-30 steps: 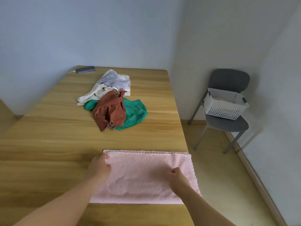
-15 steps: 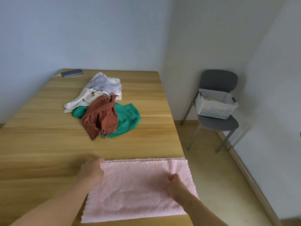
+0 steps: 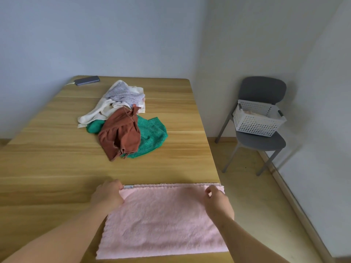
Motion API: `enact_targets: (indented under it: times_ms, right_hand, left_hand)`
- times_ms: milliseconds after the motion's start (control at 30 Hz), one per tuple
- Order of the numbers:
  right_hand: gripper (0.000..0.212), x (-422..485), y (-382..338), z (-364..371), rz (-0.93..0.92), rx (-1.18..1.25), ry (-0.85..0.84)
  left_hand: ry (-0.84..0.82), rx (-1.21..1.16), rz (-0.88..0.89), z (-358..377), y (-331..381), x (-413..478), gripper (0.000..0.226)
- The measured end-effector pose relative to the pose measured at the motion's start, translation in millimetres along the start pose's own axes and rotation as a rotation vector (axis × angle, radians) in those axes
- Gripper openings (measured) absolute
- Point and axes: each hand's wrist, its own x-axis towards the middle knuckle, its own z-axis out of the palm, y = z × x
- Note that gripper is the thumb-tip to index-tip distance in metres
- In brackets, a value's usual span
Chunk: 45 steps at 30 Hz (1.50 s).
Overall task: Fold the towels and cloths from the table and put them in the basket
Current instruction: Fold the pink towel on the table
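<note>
Since half a second ago both hands have travelled up to the far edge of the pink towel, the right one crossing from the towel's middle to its far right corner. From my seat I see the wooden table filling most of the view, with the pink towel spread flat on its near right part, its right edge level with the table's edge. My left hand sits on the far left corner with fingers curled over the cloth, gripping it; my right hand pinches the far right corner between thumb and fingers. A grey chair stands off to the right against the wall, well apart from the table, and the white perforated basket rests on its seat with something pale inside that I cannot make out. Near the table's middle lies a loose heap: a green towel at the bottom, a rust-brown cloth crumpled over it, a cream cloth behind, and a dotted lilac cloth on top of that. A dark phone lies at the far left corner, with a cable plugged in.
</note>
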Motion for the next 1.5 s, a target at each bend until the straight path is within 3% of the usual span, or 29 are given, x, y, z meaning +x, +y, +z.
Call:
enact_targets:
  times_ms: [200, 500, 833, 967, 1033, 1133, 1300, 1367, 1500]
  right_hand:
    - [0.052, 33.6, -2.4, 0.9, -0.026, -0.008, -0.065]
    - [0.019, 33.4, 3.3, 9.8, 0.036, 0.065, 0.011]
    - [0.021, 29.7, -15.0, -5.7, 0.031, 0.147, 0.145]
    - [0.057, 21.9, -15.1, -0.8, -0.032, 0.251, 0.006]
    - [0.058, 14.0, -12.6, 0.8, -0.072, 0.245, -0.013]
    - [0.053, 5.9, -0.4, 3.7, -0.069, 0.074, 0.104]
    - [0.051, -18.6, 21.4, 3.7, 0.036, -0.134, 0.089]
    - [0.051, -26.8, 27.6, 4.0, 0.064, -0.14, 0.085]
    - [0.053, -37.6, 37.4, -0.7, 0.25, -0.055, 0.023]
  left_hand:
    - [0.027, -0.04, 0.029, -1.0, -1.5, 9.3, 0.023]
    - [0.069, -0.151, 0.012, -3.1, -0.6, 11.4, 0.014]
    - [0.132, -0.264, -0.054, -12.5, 8.7, 6.8, 0.012]
    - [0.066, -0.384, -0.041, -2.5, 7.6, 4.6, 0.051]
    - [0.067, -0.368, -0.047, 3.5, 5.6, -0.4, 0.061]
    - [0.074, -0.35, -0.144, 11.6, 1.0, -10.1, 0.067]
    - [-0.09, -0.489, -0.367, 17.9, 3.9, -30.1, 0.091]
    - [-0.128, -0.586, -0.376, 20.8, 5.3, -33.6, 0.09]
    - [-0.203, -0.679, -0.373, 21.2, 4.9, -41.4, 0.064]
